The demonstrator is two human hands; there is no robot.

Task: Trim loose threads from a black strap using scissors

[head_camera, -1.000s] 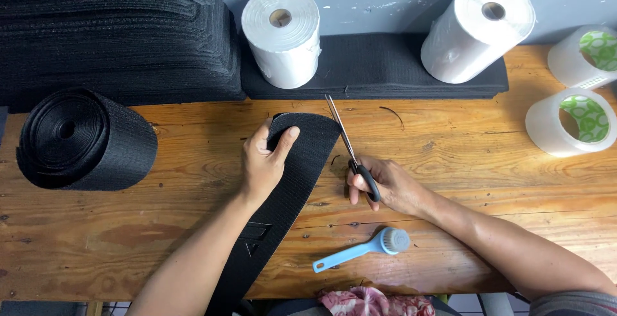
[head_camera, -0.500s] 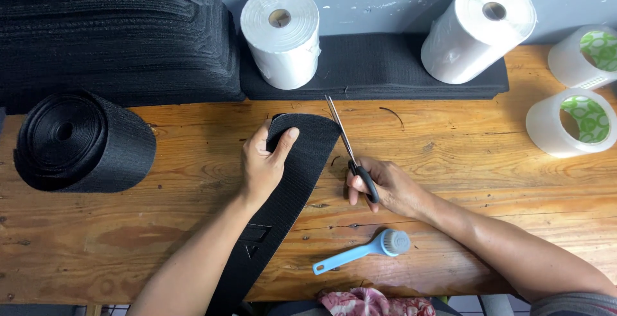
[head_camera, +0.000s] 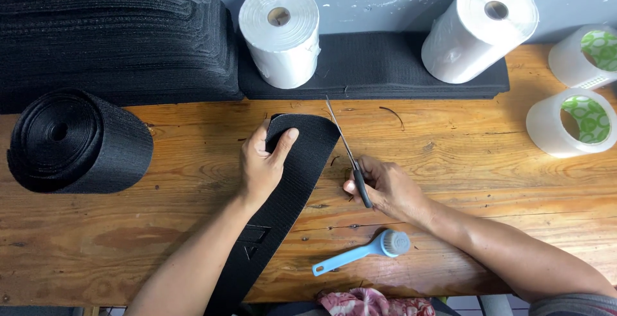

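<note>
A wide strip of black webbing [head_camera: 302,162] lies diagonally across the wooden table [head_camera: 450,162], running off the near edge. My left hand [head_camera: 263,162] presses flat on its far end, thumb and fingers spread over the rounded tip. My right hand [head_camera: 382,187] grips a pair of black-handled scissors [head_camera: 347,152]. The closed blades point away from me along the strip's right edge, with the tip close to the strip's far corner.
A big roll of black webbing [head_camera: 74,142] sits at the left, a tall stack of black pieces [head_camera: 109,33] behind it. Two white rolls [head_camera: 283,33] [head_camera: 479,30] stand on a black mat at the back, two tape rolls [head_camera: 569,123] at right. A light blue brush [head_camera: 363,252] lies near me.
</note>
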